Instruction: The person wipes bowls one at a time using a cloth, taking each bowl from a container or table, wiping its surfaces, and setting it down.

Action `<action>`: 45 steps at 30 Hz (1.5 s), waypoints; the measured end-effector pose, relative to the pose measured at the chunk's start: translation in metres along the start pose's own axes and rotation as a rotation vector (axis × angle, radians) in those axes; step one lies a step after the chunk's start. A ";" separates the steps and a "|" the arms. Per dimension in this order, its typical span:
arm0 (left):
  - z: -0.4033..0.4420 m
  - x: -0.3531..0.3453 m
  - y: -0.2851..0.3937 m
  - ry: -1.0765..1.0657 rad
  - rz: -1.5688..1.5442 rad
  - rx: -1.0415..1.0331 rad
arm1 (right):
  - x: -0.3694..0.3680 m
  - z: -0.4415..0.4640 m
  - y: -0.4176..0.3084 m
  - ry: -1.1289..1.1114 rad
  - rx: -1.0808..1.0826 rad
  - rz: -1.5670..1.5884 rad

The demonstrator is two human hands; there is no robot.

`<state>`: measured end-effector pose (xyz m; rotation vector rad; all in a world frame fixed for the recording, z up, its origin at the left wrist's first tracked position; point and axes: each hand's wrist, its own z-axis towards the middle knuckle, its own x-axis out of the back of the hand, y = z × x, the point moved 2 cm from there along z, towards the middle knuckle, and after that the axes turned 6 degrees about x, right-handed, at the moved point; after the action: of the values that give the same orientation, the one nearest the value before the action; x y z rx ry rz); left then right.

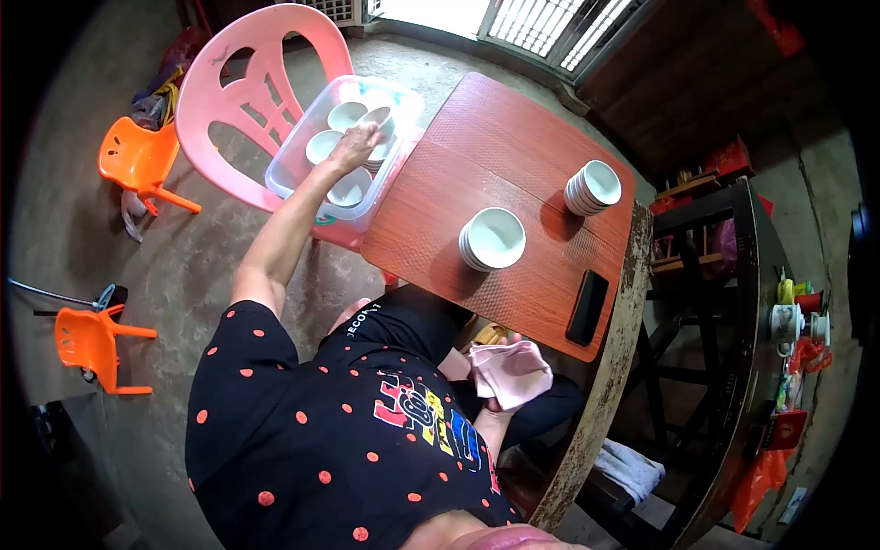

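Note:
My left hand point(354, 148) reaches over a clear plastic tub point(280, 176), its fingers on the rim of a tilted white bowl point(377, 116). Other white bowls point(323, 147) sit around it in the tub. My right hand point(496, 404) is near my lap, wrapped round a folded pink cloth point(513, 374) that hides much of the palm. Two stacks of white bowls stand upright on the red-brown table point(458, 174), one near the middle point(493, 238) and one farther right point(594, 188).
A black phone point(587, 307) lies at the table's right edge. The tub rests on a pink plastic chair point(197, 101) left of the table. Small orange chairs point(137, 154) stand on the floor at the left. Dark wooden furniture point(742, 302) is on the right, with a pale cloth point(630, 469) low down.

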<state>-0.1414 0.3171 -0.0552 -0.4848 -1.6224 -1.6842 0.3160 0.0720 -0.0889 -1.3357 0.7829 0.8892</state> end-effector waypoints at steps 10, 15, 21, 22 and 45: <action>-0.141 0.030 0.144 -0.428 -0.943 0.147 | -0.139 0.057 -0.059 0.006 0.350 -0.463; -0.223 -0.031 0.218 -0.642 -0.595 -0.238 | -0.191 0.058 -0.005 -0.596 0.629 -1.686; -0.244 -0.028 0.235 -0.982 -1.155 0.136 | -0.079 0.055 0.013 -0.289 0.166 -0.652; -0.247 -0.035 0.235 -0.981 -1.115 0.038 | -0.067 0.050 0.012 -0.304 0.173 -0.547; -0.295 -0.066 0.255 -0.918 -0.968 0.024 | -0.095 0.016 -0.056 -0.093 -0.101 -0.751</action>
<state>0.1501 0.0654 0.0349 -0.5376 -2.8587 -2.2755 0.3212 0.0783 0.0223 -1.5062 0.1244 0.3846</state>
